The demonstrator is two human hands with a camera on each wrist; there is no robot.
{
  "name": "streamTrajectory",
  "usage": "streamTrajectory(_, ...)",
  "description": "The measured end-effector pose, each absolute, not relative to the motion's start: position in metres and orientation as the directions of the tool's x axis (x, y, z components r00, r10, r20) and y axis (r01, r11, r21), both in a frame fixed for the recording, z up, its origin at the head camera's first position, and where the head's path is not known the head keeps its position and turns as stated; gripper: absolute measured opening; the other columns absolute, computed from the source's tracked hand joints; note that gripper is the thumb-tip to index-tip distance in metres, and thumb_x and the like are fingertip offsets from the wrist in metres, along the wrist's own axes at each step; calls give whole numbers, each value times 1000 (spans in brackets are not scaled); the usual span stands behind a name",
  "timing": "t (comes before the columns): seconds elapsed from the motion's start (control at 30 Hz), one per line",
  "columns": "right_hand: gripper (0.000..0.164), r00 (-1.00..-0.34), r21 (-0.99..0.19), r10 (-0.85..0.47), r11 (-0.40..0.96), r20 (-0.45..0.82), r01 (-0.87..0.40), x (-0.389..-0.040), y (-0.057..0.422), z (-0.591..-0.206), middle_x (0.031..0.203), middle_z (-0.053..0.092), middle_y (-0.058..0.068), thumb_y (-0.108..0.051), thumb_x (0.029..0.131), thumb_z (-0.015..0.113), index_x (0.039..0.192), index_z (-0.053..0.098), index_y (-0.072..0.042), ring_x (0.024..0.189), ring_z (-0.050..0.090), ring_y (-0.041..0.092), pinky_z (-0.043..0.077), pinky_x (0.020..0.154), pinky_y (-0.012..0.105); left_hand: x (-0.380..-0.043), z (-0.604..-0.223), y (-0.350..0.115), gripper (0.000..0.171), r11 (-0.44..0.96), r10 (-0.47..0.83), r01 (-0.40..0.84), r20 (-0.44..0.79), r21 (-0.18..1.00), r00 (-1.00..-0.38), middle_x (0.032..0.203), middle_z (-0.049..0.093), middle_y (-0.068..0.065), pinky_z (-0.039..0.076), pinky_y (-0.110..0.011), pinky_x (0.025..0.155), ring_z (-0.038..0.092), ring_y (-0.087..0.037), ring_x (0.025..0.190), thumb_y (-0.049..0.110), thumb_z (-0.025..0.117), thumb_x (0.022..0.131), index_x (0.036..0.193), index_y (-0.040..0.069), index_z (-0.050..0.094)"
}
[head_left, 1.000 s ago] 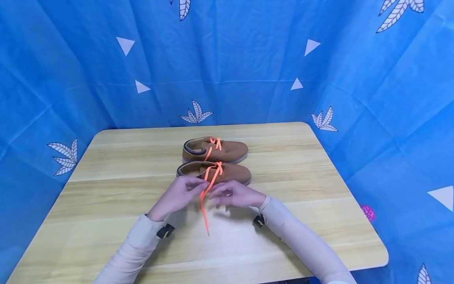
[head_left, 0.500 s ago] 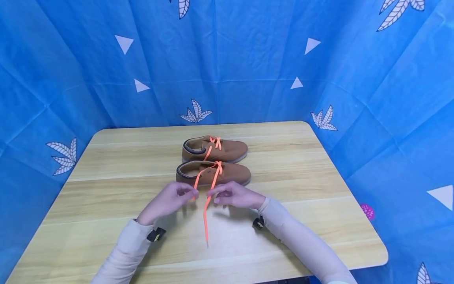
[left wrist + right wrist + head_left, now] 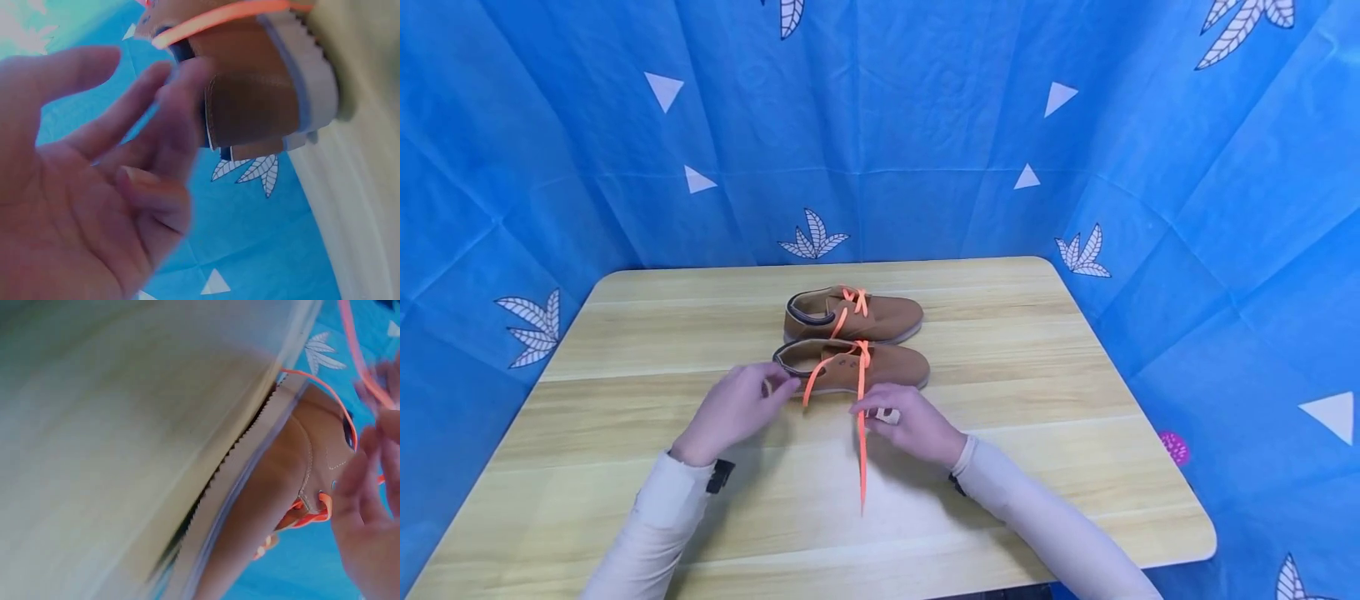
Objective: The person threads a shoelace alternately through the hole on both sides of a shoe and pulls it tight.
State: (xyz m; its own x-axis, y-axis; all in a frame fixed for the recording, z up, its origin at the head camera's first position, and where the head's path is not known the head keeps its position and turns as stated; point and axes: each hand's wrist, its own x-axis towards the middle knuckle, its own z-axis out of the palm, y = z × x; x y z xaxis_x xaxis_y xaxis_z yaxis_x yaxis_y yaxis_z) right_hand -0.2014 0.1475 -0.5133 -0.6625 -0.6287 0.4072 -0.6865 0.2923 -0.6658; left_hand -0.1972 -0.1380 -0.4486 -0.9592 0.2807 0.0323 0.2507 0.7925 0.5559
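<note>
A brown shoe (image 3: 891, 367) with orange laces stands on the table, nearer of a pair, toe to the right. My right hand (image 3: 917, 427) is in front of it and pinches one orange shoelace (image 3: 861, 387), whose free end hangs toward me. In the right wrist view the lace (image 3: 355, 340) runs into the fingers (image 3: 353, 487), partly cut off by the frame edge. My left hand (image 3: 733, 412) is off the shoe's heel with loosely bent fingers and nothing in them. Beside it, the other lace end (image 3: 814, 382) droops over the shoe's side.
A second brown shoe (image 3: 887, 317) with orange laces lies just behind the first, pointing the same way. Both are on a light wooden table (image 3: 1037, 367) with rounded corners. A blue patterned curtain (image 3: 925, 125) surrounds the table at the back and sides.
My left hand has let go of its lace end and moved left, leaving that end draped over the shoe. My right hand has shifted slightly right, with its lace now hanging straighter.
</note>
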Motion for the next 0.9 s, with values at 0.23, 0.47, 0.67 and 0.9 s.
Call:
streamTrajectory(0.23,20,-377,-244,-633,290,677,-925,-195,142,-510,96,76,-3,-8,84,84,103,80,-11,88,66,12,53,81,19,-226,-452,-113,18,752,364,427,223,502,-904,102,69,-5,57,-42,84,65,-22,93,25,67,100,104,10,74)
streamTrajectory(0.47,15,-109,63,-599,259,793,-964,-184,135,-494,89,70,-2,-16,90,80,105,82,-14,75,57,13,46,69,20,-237,-463,-97,19,743,433,492,235,454,-870,102,67,-3,54,-39,84,60,-19,93,27,69,100,108,10,74)
streamTrajectory(0.67,15,13,138,-534,195,845,-971,-171,136,-478,97,70,6,-18,95,76,107,81,-12,89,65,19,56,84,29,-240,-467,-93,15,728,449,517,257,451,-856,95,64,-1,49,-32,74,55,-16,85,26,70,99,102,12,73)
streamTrajectory(0.9,20,-41,-41,-467,11,883,-999,-164,138,-464,102,74,14,-13,105,58,106,73,1,101,70,29,57,96,39,-244,-472,-90,13,700,454,544,301,461,-839,98,64,-2,50,-32,76,56,-16,86,23,70,99,101,11,75)
